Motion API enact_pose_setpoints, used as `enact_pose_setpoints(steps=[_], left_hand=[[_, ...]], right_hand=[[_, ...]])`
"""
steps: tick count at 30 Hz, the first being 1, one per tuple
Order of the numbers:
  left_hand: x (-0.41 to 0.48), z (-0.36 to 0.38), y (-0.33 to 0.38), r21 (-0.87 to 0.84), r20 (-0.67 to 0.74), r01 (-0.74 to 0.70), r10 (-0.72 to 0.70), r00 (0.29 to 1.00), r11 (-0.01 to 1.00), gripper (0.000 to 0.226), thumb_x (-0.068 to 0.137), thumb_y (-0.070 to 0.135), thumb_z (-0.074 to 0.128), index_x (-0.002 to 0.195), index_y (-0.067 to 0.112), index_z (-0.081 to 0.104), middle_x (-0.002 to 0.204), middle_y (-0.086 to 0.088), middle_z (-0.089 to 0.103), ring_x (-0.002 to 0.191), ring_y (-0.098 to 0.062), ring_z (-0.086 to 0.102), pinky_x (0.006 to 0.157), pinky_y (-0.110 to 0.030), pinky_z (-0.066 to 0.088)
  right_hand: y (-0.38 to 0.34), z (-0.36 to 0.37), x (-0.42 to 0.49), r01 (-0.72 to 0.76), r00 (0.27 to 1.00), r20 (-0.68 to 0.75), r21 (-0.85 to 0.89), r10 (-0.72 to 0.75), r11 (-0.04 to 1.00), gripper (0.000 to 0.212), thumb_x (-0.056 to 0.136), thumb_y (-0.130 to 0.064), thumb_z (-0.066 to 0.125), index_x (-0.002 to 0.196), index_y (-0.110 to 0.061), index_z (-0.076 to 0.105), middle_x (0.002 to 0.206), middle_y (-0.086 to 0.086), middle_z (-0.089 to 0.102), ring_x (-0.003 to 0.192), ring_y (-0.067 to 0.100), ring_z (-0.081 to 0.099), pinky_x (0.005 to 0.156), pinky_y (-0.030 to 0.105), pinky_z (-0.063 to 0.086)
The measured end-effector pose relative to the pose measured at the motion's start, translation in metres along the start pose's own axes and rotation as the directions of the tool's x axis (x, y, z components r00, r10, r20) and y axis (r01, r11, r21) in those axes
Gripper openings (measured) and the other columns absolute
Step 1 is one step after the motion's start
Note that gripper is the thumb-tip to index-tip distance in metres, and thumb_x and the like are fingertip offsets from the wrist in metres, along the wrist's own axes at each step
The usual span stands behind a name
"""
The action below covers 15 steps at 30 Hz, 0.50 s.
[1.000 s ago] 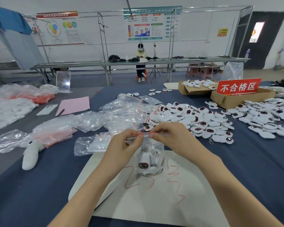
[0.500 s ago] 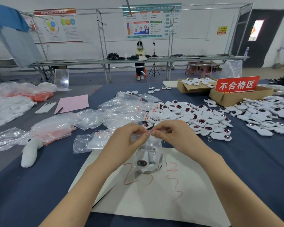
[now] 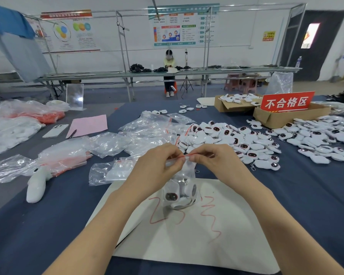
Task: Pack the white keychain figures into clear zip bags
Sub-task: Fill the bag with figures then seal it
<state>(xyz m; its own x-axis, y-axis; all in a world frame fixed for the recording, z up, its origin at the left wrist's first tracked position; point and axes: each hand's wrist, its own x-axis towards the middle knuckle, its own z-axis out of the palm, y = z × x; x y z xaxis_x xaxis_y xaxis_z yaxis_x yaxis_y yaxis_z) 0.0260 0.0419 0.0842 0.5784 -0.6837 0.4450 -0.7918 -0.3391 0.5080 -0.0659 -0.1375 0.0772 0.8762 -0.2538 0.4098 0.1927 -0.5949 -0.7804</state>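
White sheet: lies nearest on the dark blue worktop, with red scribbles on it.
Left hand: its fingers are curled and pinch the top edge of the zip bag towards its left end.
Right hand: its fingers are curled and pinch the same top edge on the red zip strip, just beside the left hand.
Zip bag: clear, upright, hanging from both pinches over the far part of the white sheet. I cannot tell whether its bottom touches the sheet.
Bagged figures: several white ones with dark faces, bunched in the bottom of the zip bag.
White object: long and rounded, lying on the near left of the worktop.
Flat bags: clear, just left of the left hand.
Bag stack: clear bags with red strips, further left, touching the white object's far end.
Loose bags: a crumpled clear heap beyond the hands.
Figure heap: white keychain figures, just beyond the right hand.
Second heap: more figures, far right.
Phone: far left, face down, beside a pink paper with a pen at its near edge.
Cardboard box: beyond the heaps, carrying a red sign.
Smaller box: to its left, holding figures.
Far bench: across the room, with a seated person behind it.
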Motion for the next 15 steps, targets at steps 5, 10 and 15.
enact_pose_setpoints(steps=[5, 10, 15], left_hand=[[0.0, 0.001, -0.001, -0.011, -0.001, 0.046, -0.046, 0.999, 0.999, 0.006, 0.095, 0.035, 0.064, 0.09, 0.033, 0.066, 0.087, 0.018, 0.062, 0.083, -0.002, 0.056, 0.078, -0.034, 0.049], [0.004, 0.002, 0.008, -0.005, 0.013, 0.017, -0.017, 1.0, 1.0, 0.007, 0.095, 0.038, 0.064, 0.094, 0.033, 0.068, 0.091, 0.017, 0.065, 0.089, -0.005, 0.06, 0.082, -0.037, 0.051], [0.005, 0.005, 0.011, 0.042, -0.014, 0.002, -0.001, 1.0, 0.999, 0.006, 0.096, 0.036, 0.063, 0.092, 0.033, 0.065, 0.09, 0.017, 0.062, 0.087, -0.004, 0.057, 0.081, -0.036, 0.05]], right_hand=[[0.007, -0.002, -0.004, -0.054, 0.998, -0.017, 0.064, 0.055, 0.996, 0.012, 0.088, -0.024, 0.075, 0.088, -0.036, 0.077, 0.085, -0.008, 0.076, 0.084, 0.007, 0.07, 0.079, 0.015, 0.052], [0.005, 0.003, -0.005, -0.036, 0.999, -0.027, 0.086, 0.038, 0.996, 0.015, 0.086, -0.027, 0.078, 0.081, -0.041, 0.077, 0.083, -0.008, 0.076, 0.082, 0.008, 0.067, 0.07, 0.008, 0.047], [0.004, 0.003, -0.007, -0.056, 0.998, 0.002, 0.097, 0.056, 0.994, 0.022, 0.087, -0.025, 0.077, 0.081, -0.046, 0.076, 0.087, -0.014, 0.076, 0.083, 0.0, 0.068, 0.073, 0.004, 0.045]])
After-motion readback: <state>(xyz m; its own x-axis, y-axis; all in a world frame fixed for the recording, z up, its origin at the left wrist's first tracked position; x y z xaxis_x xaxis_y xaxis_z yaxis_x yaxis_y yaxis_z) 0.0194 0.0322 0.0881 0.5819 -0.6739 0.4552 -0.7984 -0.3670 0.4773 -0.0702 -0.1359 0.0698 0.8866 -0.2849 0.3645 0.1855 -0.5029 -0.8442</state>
